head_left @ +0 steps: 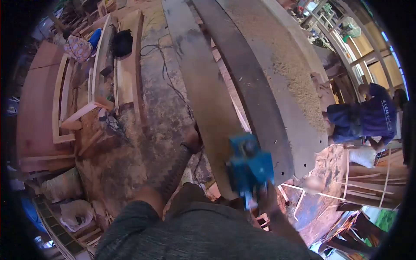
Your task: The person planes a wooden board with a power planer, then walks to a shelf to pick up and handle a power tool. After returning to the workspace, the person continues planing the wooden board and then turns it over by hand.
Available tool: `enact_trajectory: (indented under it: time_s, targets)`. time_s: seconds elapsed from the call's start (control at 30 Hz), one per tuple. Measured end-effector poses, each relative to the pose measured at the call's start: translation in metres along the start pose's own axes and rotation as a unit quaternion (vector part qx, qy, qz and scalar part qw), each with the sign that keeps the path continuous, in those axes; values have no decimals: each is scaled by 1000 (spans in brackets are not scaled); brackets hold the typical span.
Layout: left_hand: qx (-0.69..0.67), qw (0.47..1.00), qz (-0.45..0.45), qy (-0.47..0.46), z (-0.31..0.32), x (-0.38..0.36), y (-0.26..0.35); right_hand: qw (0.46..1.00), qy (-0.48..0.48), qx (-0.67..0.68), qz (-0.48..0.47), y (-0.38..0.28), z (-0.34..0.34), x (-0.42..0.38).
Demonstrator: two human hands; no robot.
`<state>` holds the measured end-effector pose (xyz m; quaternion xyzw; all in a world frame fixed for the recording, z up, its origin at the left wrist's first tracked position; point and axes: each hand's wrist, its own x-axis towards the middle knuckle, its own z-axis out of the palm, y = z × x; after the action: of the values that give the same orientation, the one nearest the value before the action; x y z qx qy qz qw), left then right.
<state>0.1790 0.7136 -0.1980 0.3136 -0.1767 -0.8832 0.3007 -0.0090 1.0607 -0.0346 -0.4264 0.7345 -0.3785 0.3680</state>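
A blue electric planer [251, 162], blurred by motion, sits on the near end of a long brown wooden plank [208, 99]. My right hand [266, 197] is wrapped around its rear handle. Down at the plank's left edge is my left hand [192, 138], dark and in shadow; its fingers are too obscured to make out. A second long dark plank [255, 86] lies alongside on the right, with a narrow gap between the two.
Wood shavings [299, 82] cover a wide board on the right. A black cord [164, 65] trails over the dusty floor on the left, near wooden frames [65, 99]. At far right a person in dark blue [372, 112] sits by stacked timber [372, 182].
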Motion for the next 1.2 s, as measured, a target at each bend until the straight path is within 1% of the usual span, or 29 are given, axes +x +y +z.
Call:
enact_trajectory:
  time_s: [0.07, 0.17, 0.2, 0.23, 0.27, 0.3, 0.4, 0.43, 0.47, 0.5, 0.53, 0.57, 0.63, 0.67, 0.73, 0.8, 0.83, 0.87, 0.9, 0.93, 0.97, 1.0, 1.03, 1.07, 1.1, 1.13, 1.17, 1.2]
  targets:
    - [-32, 999, 1, 9, 8, 6, -11, 981, -23, 171, 92, -21, -4, -43]
    - [-71, 997, 3, 25, 13, 4, -12, 990, -32, 122, 62, -42, -11, -25]
    - [-84, 996, 3, 30, 15, 1, -11, 983, -50, 157, 75, -33, -10, -11]
    - [-94, 995, -11, 39, 21, -3, -9, 988, -61, 121, 73, -26, -9, 11]
    - [-105, 993, -23, 46, 30, -7, -4, 992, -72, 84, 68, -23, -8, 38]
    - [-116, 991, -34, 52, 34, -8, -1, 998, -48, -39, 26, -28, -2, 68]
    - [-60, 997, -13, 41, 10, -4, -5, 984, 47, -111, -132, -50, 24, 173]
    - [65, 995, 46, 57, -2, 0, -11, 980, 67, -110, -152, -63, 32, 209]
    - [190, 974, 103, 73, -17, 5, -19, 988, 59, -64, -130, -86, 36, 242]
    - [211, 965, 131, 81, -29, 11, -28, 993, 53, -18, -107, -110, 39, 275]
    - [232, 956, 157, 90, -40, 16, -36, 998, 21, 23, -55, -123, 42, 307]
    - [152, 972, 157, 91, -44, 24, -46, 995, 39, 47, -77, -120, 52, 343]
    - [144, 974, 153, 85, -41, 23, -45, 993, 41, 77, -82, -136, 65, 399]
    - [215, 962, 148, 80, -30, 15, -34, 994, 23, 84, -64, -155, 65, 421]
    - [284, 944, 141, 91, -29, 12, -31, 991, 9, 125, -42, -170, 75, 469]
    - [283, 940, 145, 122, -54, 28, -51, 993, 26, 63, -100, -168, 88, 537]
    - [284, 937, 147, 138, -68, 36, -62, 988, 17, 32, -153, -168, 92, 573]
    - [285, 934, 150, 155, -79, 42, -71, 983, 12, 27, -179, -172, 97, 596]
    - [269, 937, 159, 157, -77, 42, -71, 979, 6, 23, -204, -176, 102, 618]
    - [252, 940, 168, 159, -75, 42, -70, 978, 5, 43, -202, -186, 104, 630]
    - [218, 948, 181, 146, -51, 33, -59, 978, 5, 63, -199, -195, 104, 640]
    - [181, 956, 191, 131, -37, 24, -52, 982, -4, 54, -183, -189, 105, 654]
    - [250, 941, 175, 144, -48, 24, -55, 986, -12, 40, -164, -172, 108, 668]
    - [315, 923, 160, 152, -61, 30, -54, 987, 22, -3, -158, -172, 103, 649]
    - [279, 939, 147, 137, -67, 37, -58, 986, 56, -45, -149, -173, 99, 629]
    - [243, 953, 132, 123, -68, 42, -59, 981, 72, -105, -146, -167, 90, 577]
    - [102, 984, 113, 89, -57, 38, -56, 972, 88, -164, -141, -157, 82, 529]
    - [-40, 994, 89, 55, -46, 31, -51, 961, 107, -196, -162, -142, 75, 486]
